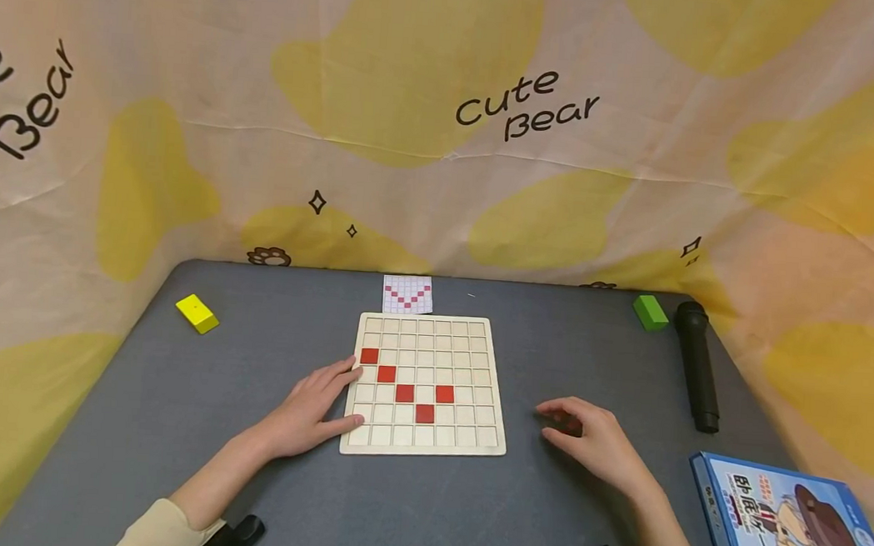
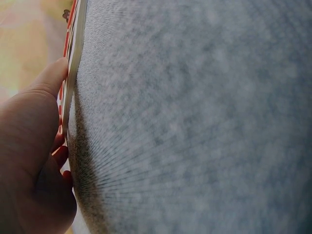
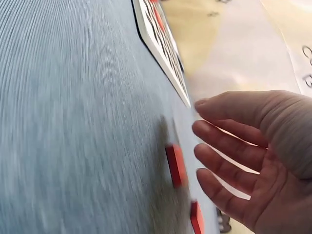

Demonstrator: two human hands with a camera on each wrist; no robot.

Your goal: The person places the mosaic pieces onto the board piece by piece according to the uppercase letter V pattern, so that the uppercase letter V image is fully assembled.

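Note:
A white square grid board [image 1: 465, 435] lies flat on the table. Several red squares stand in its cells, such as a red square [image 1: 424, 414] low in the middle and another [image 1: 444, 395] up and right of it. My left hand [image 1: 306, 414] rests at the board's left edge, fingers extended and thumb touching the rim. To the right of the board, my right hand [image 1: 590, 443] hovers with loosely bent fingers and holds nothing. Beneath it, in the right wrist view, a red block [image 3: 176, 165] and a second red block [image 3: 196, 218] lie on the table; the head view hides them.
A small pattern card [image 1: 408, 295] touches the board's far side. A yellow block [image 1: 197, 313] lies at far left. Toward the right are a green block [image 1: 651, 313], a black microphone [image 1: 697, 368] and a blue box [image 1: 790, 524]. A patterned curtain [image 1: 415, 138] hangs behind.

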